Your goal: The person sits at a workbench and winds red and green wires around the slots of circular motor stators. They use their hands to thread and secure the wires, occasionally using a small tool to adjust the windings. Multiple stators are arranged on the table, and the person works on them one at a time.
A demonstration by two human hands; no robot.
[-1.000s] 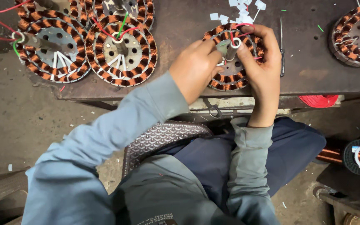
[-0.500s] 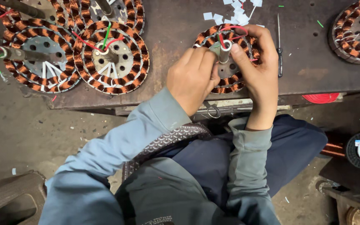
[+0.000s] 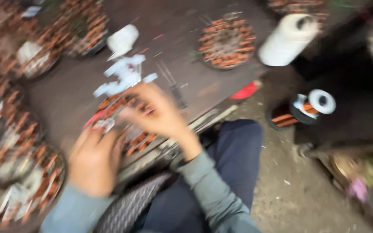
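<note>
I look down on a dark, worn counter [image 3: 74, 99] that fills the blurred frame above a gritty concrete floor [image 3: 290, 190]. Copper-wound stators [image 3: 227, 41] lie scattered across it, and a white roll [image 3: 288, 39] stands at its far right edge. A spool of copper wire [image 3: 305, 108] sits on the floor beside it. At the near edge, both hands rest on one wound stator [image 3: 124, 123]: my left hand [image 3: 93, 162] and right hand [image 3: 160, 112] have curled fingers; the blur hides their grip.
</note>
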